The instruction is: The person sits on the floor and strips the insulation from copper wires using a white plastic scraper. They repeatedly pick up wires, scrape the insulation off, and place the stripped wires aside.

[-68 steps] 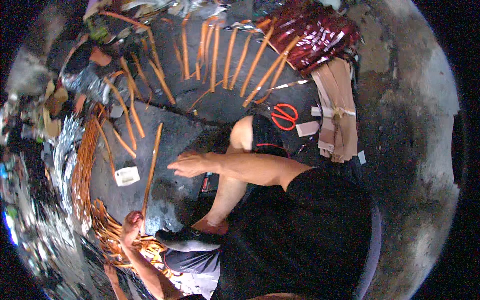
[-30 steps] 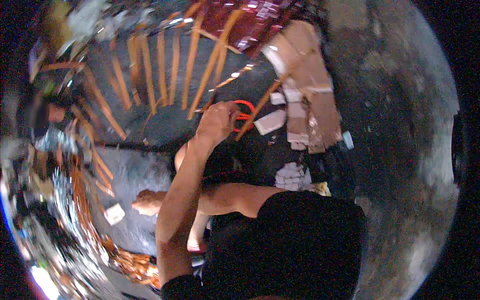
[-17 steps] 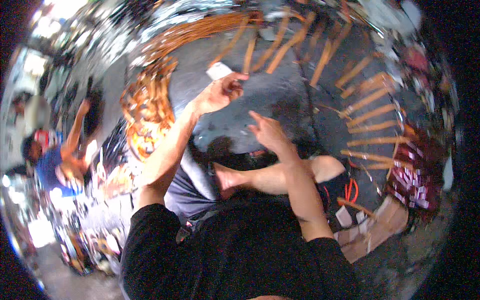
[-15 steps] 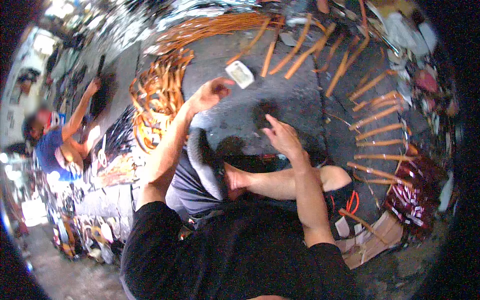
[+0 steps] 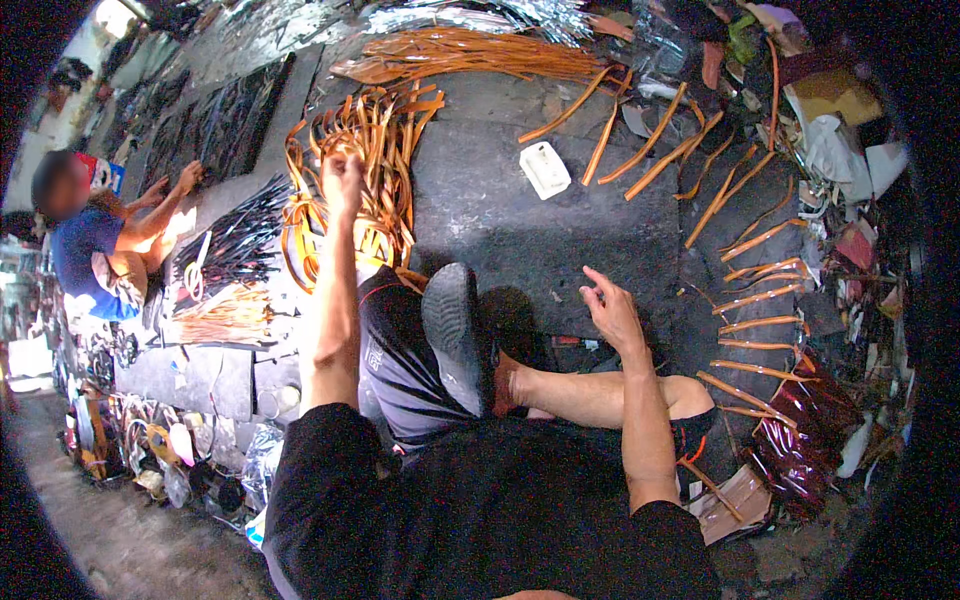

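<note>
My left hand (image 5: 343, 182) is over the loose heap of shiny orange-brown strips (image 5: 388, 180), left of the middle. Its fingers are curled in against the heap; whether a strip is between them is hidden. My right hand (image 5: 612, 314) hangs over the dark floor board (image 5: 550, 240) with its fingers stretched out and nothing in them. A small white rectangular tray (image 5: 544, 170) lies on the board, beyond both hands and apart from them.
Single brown strips (image 5: 758, 298) fan out in an arc on the right. A long strip bundle (image 5: 480, 52) lies at the back. Black strips (image 5: 235, 235) and another person (image 5: 95, 240) are at left. Dark red glossy sheets (image 5: 800, 430) sit at right. My sandalled foot (image 5: 452, 330) is in front.
My left hand has moved left from beside the white tray to the orange-brown heap. My right hand stays open, now a little lower over the board. The whole view has shifted.
</note>
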`<state>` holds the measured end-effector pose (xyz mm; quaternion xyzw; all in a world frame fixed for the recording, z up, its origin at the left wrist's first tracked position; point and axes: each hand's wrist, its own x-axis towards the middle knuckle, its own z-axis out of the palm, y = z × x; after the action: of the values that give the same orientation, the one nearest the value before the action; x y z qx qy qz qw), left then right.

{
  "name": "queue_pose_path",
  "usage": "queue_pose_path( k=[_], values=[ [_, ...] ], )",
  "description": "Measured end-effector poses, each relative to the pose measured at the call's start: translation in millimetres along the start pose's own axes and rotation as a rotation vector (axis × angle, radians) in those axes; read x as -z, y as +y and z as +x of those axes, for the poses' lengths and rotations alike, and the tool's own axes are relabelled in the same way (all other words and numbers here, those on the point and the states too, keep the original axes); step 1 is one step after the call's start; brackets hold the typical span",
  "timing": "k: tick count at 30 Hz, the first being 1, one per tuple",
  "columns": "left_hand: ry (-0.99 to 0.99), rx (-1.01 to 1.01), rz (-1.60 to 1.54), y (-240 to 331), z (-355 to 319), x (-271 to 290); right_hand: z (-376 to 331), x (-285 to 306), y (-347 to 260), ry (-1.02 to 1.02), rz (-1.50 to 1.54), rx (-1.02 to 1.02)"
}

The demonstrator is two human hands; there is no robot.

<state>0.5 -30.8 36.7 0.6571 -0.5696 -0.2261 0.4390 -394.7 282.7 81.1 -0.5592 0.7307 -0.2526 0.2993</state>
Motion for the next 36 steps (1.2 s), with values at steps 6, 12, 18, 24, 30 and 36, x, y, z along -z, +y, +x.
queue_pose_path(
  k=[6,12,18,24,30,36],
  values=[
    [-0.411,-0.222,-0.166,109.5,15.4,105.3,11.0,13.1,-51.9,-0.013,0.249,0.098],
    [-1.131,-0.548,0.224,226.6,-60.7,107.3,62.2,-8.9,-174.3,0.247,0.306,0.693],
    [-1.315,-0.435,0.143,203.6,-82.8,19.7,78.5,-1.8,-116.2,-0.236,0.508,0.457],
    [-1.52,-0.268,-0.036,136.7,-94.4,-86.3,57.0,93.5,25.6,-0.225,0.365,0.117],
    [-1.507,-0.169,-0.193,66.9,-119.3,-192.8,86.2,101.1,79.5,0.1,-0.301,-0.146],
    [-1.444,-0.186,0.069,94.6,-131.2,-190.0,129.0,34.4,30.0,0.317,-0.343,0.224]
  ],
)
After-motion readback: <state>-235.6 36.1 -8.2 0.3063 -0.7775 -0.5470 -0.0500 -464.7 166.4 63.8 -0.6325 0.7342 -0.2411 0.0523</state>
